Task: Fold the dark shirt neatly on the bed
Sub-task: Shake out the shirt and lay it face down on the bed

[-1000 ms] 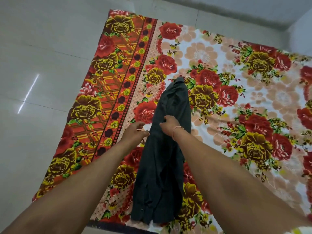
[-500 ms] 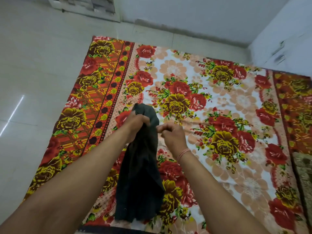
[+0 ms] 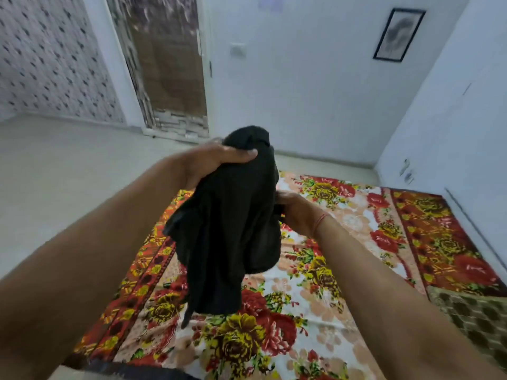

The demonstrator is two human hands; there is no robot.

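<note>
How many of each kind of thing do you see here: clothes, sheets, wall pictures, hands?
1 shirt
1 sheet
1 picture
2 hands: left hand, right hand, both on the shirt
Total: 5

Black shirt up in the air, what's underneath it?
The dark shirt hangs from the left hand above the flowery bedsheet. The cloth hides part of that sheet and the fingertips of the right hand.
</note>
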